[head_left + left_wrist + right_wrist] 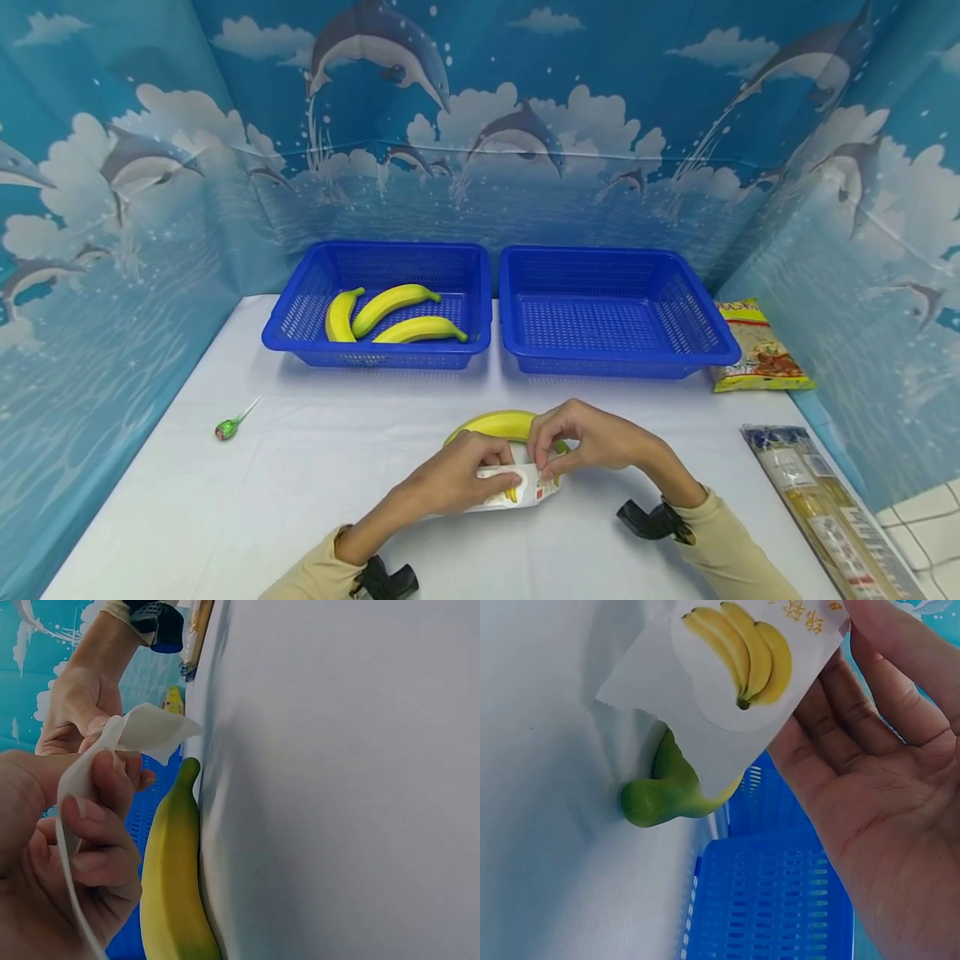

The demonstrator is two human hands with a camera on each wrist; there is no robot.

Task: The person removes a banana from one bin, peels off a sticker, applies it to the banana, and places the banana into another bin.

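Both hands hold a white strip of paper labels [527, 486] printed with yellow bananas, close over the table. My left hand [450, 475] grips the strip with curled fingers, the thumb on its printed face. At the other end of the strip, my right hand [588, 435] pinches the edge between thumb and fingertips. In the right wrist view, a round-edged banana sticker [739, 664] shows on the strip, whose end is torn unevenly. Just behind the hands lies a yellow banana [501, 423] with a green stem, partly hidden by the fingers.
Several bananas, one of them a curved banana [393, 304], lie in the left blue basket [375, 357]. A second blue basket [622, 364] stands beside it. A lollipop [227, 428] lies at left. At right are a yellow snack bag [761, 346] and a long plastic-wrapped pack [828, 517].
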